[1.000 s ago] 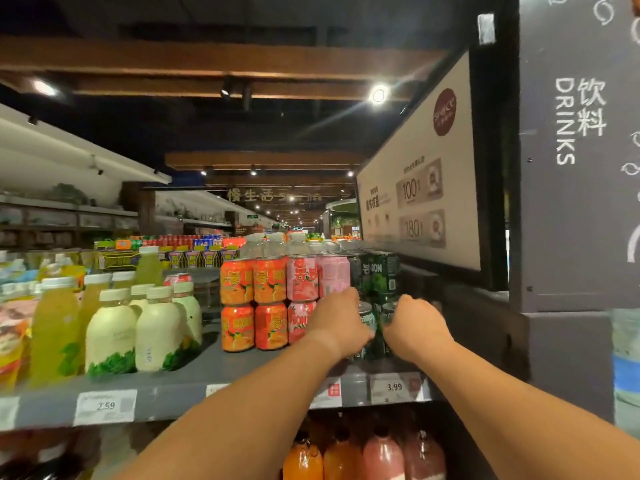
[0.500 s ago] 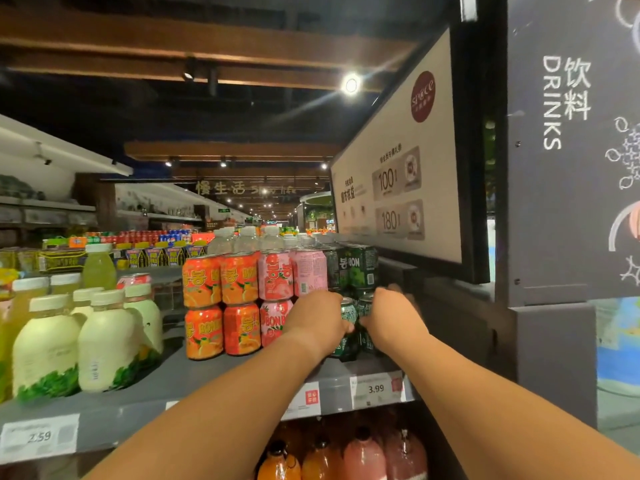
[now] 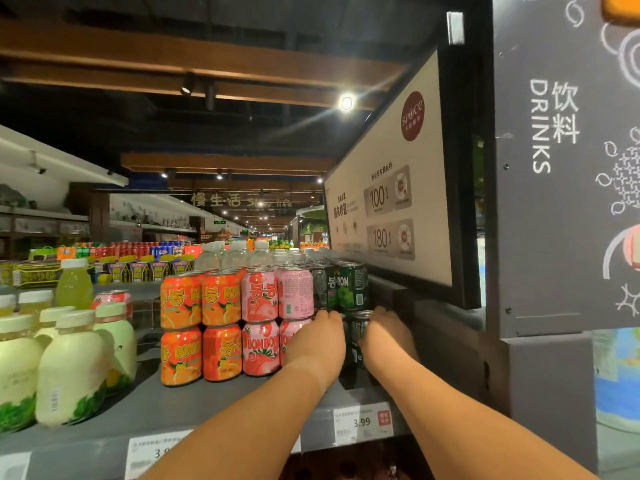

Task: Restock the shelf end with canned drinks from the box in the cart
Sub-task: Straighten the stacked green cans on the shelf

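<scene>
Both my hands reach onto the grey shelf (image 3: 194, 407) at its right end. My right hand (image 3: 389, 337) grips a dark green can (image 3: 358, 336) standing in the bottom layer. My left hand (image 3: 318, 344) curls round another green can just to its left, of which only a dark sliver shows. Directly above them stand stacked green cans (image 3: 351, 285). To the left are pink cans (image 3: 259, 296) and orange cans (image 3: 201, 299), two layers high. The box and the cart are out of view.
Pale green bottles (image 3: 69, 368) crowd the shelf's left part. A framed sign board (image 3: 391, 202) overhangs the green cans closely. A dark pillar marked DRINKS (image 3: 554, 133) stands at the right. A 3.99 price tag (image 3: 362, 422) sits on the shelf edge.
Both hands have pushed deeper into the shelf with their green cans, under the upper green cans. The view has shifted closer and slightly right.
</scene>
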`<state>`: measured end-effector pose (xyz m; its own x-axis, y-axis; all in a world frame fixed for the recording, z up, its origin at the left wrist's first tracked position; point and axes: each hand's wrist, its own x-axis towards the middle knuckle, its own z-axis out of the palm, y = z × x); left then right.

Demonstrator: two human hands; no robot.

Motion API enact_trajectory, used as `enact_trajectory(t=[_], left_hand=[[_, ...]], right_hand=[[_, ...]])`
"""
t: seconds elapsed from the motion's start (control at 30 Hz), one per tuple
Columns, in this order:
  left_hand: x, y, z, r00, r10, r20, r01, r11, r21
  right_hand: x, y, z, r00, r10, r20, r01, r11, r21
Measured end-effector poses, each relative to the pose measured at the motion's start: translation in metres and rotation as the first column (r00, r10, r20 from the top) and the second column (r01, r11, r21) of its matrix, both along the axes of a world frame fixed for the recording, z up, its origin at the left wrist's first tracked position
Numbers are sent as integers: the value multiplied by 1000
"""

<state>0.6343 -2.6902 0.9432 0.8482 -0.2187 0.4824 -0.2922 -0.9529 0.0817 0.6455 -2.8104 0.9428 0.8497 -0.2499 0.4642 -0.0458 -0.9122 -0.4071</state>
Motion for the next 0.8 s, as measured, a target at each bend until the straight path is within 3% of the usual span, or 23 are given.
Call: enact_trajectory(t=[0.33, 0.6, 0.8], left_hand=[[10, -14, -3, 995, 93, 19, -94, 993, 69], [1, -9, -5, 989, 82, -120, -80, 997, 18], [-44, 15, 5, 1000, 5, 8, -4, 1000, -26]], right_hand=[[14, -6, -3, 999, -4, 40, 4, 1000, 2], [0, -2, -8, 996, 54, 75, -58, 997, 48], [-59, 7, -6, 973, 122, 197, -105, 990, -93]])
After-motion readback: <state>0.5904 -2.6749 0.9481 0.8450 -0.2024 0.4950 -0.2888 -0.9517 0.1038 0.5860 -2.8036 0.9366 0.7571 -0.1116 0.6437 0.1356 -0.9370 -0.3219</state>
